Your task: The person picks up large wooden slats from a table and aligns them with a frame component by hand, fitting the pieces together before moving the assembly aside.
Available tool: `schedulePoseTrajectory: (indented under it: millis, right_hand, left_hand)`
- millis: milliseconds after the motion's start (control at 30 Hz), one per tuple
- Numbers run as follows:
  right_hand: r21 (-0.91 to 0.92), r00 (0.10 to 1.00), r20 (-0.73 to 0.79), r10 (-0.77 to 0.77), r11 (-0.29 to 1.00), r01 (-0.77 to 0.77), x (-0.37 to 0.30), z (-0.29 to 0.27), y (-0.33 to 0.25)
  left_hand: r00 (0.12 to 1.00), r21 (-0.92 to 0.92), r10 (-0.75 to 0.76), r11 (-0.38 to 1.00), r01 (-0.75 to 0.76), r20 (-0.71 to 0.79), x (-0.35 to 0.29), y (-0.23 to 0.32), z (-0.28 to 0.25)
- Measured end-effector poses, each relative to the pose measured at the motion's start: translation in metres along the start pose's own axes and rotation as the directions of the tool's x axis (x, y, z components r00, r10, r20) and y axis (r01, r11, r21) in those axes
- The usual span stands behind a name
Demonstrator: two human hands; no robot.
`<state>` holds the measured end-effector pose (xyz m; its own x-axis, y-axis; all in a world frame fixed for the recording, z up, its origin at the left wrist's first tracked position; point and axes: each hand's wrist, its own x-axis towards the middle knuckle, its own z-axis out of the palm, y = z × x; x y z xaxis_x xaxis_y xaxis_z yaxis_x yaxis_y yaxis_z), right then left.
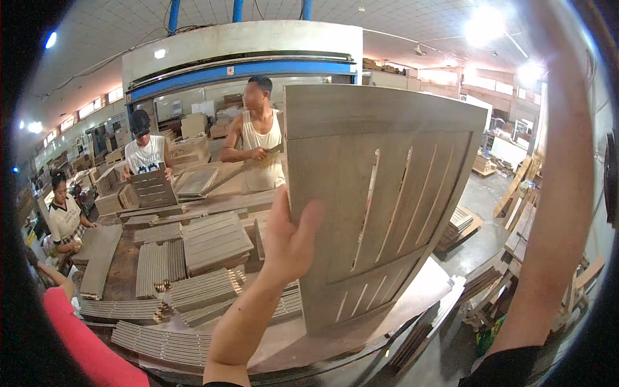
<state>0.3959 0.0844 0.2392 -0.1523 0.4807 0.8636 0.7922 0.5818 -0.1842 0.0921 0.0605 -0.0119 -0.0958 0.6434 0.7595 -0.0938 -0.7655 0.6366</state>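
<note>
Holding one large slotted panel, the left hand is closed around its left edge, thumb across the face; the right forearm rises out of view, so I cannot tell what the right hand has hold of. The panel is greyish-brown, framed by wider plain borders, with four long narrow slots above a crossbar and a row of shorter slots, seemingly four, below. It stands nearly upright, leaning slightly, over the near right part of the worktop; whether it rests there is unclear. Three co-workers face it across the worktop, and one red sleeve shows at lower left. One stack of grooved panels lies among several bundles of strips, too overlapped to count. Three blue pipes rise overhead.
</note>
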Motion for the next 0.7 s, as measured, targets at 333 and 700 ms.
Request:
schedulePoseTrajectory:
  millis: [333,700]
  right_hand:
    - [-0.098,0.958,0.248,0.142,0.988,-0.121,0.024,0.137,-0.077]
    - [-0.343,0.945,-0.194,-0.262,0.921,0.185,-0.125,0.068,-0.059]
  left_hand:
    - [0.996,-0.038,-0.085,0.996,0.086,0.033,0.017,-0.013,-0.01]
    - [0.988,0.006,-0.154,0.988,0.154,0.028,-0.063,-0.036,-0.008]
